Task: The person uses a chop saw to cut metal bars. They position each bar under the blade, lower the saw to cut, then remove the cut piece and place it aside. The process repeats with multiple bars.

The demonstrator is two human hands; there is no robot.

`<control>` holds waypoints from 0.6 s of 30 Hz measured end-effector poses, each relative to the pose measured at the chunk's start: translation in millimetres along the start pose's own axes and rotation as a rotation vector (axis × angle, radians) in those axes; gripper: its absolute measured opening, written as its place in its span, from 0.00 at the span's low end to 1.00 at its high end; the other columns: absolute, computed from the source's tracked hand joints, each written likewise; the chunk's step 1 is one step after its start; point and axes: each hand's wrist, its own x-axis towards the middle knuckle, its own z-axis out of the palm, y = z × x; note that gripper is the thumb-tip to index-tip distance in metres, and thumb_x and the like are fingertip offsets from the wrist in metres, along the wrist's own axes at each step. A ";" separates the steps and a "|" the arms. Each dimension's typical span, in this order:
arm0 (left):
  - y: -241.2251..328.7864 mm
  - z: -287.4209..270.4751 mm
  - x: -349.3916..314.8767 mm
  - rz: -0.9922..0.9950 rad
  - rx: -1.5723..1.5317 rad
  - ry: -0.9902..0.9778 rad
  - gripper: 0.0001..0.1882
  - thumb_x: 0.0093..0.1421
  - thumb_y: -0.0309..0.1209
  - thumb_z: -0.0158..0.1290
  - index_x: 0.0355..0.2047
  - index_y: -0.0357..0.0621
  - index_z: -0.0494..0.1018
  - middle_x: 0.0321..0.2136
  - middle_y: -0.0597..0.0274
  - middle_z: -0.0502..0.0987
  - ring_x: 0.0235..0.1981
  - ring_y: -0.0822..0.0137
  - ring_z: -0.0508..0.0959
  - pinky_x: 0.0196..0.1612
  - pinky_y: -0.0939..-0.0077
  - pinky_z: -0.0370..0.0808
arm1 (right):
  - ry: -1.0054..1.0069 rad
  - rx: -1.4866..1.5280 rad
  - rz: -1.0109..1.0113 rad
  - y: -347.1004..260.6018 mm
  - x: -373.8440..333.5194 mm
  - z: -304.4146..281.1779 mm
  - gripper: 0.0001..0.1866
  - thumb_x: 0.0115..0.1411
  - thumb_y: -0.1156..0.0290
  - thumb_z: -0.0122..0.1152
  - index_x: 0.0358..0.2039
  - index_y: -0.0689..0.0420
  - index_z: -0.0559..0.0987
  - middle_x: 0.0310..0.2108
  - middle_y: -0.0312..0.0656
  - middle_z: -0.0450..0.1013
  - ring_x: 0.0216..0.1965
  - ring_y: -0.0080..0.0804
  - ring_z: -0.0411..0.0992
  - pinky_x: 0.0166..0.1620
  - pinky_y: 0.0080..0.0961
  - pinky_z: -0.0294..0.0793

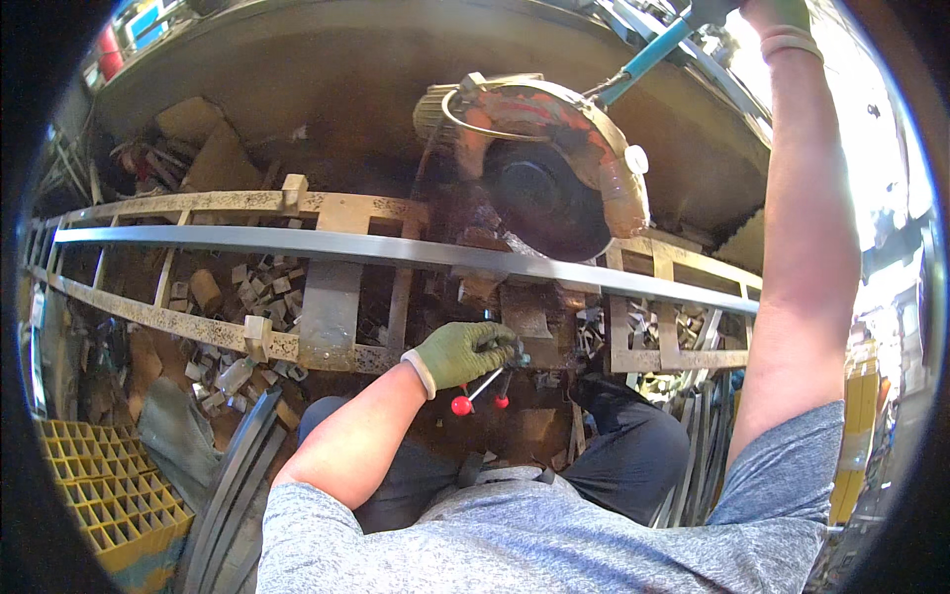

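My left hand [463, 353], in a green work glove, has its fingers curled closed on the upper part of a small clamp. The clamp's lever ends in red ball knobs [462, 405] just below the hand. A long silver metal bar [346, 244] lies across the frame in front of me. Over that bar stands a cut-off saw with a dark round blade [544, 193] and a worn orange guard [584, 124]. My right arm stretches up to the top right, where my gloved right hand [777, 14] meets the end of the saw's teal handle [648, 57]; its fingers are mostly cut off by the picture's edge.
A ladder-like pale frame [198, 327] supports the bar. Below it lie several short metal offcuts [267, 287]. A yellow gridded crate [109, 485] stands at lower left, beside dark metal strips [233, 475]. More metal lengths [698, 450] stand by my right knee.
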 end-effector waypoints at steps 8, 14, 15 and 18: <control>-0.6 31.5 -5.9 -0.158 -0.088 -0.163 0.22 0.81 0.34 0.69 0.69 0.37 0.84 0.56 0.58 0.94 0.56 0.73 0.88 0.63 0.70 0.85 | 0.220 0.771 0.542 -8.6 -66.3 -56.7 0.07 0.70 0.63 0.73 0.41 0.51 0.86 0.36 0.37 0.81 0.35 0.41 0.80 0.44 0.39 0.82; -10.4 48.0 -4.7 -0.069 0.028 -0.163 0.25 0.80 0.43 0.68 0.67 0.39 0.85 0.47 0.53 0.95 0.43 0.68 0.95 0.52 0.65 0.89 | 0.302 1.379 0.771 -30.3 -88.4 -73.7 0.07 0.73 0.61 0.72 0.39 0.48 0.85 0.33 0.34 0.79 0.33 0.37 0.78 0.41 0.39 0.80; -11.1 49.0 -3.9 -0.062 0.038 -0.164 0.25 0.80 0.43 0.68 0.67 0.39 0.86 0.47 0.53 0.95 0.43 0.68 0.95 0.52 0.64 0.89 | 0.309 1.434 0.790 -32.2 -91.2 -75.4 0.07 0.73 0.60 0.72 0.39 0.48 0.85 0.33 0.34 0.78 0.32 0.36 0.77 0.41 0.39 0.80; -11.4 49.1 -1.9 -0.076 0.055 -0.181 0.25 0.80 0.43 0.68 0.67 0.38 0.86 0.47 0.53 0.95 0.43 0.67 0.95 0.52 0.64 0.89 | 0.327 1.539 0.827 -37.2 -96.0 -80.0 0.08 0.75 0.59 0.71 0.38 0.46 0.84 0.31 0.32 0.77 0.31 0.34 0.76 0.39 0.39 0.79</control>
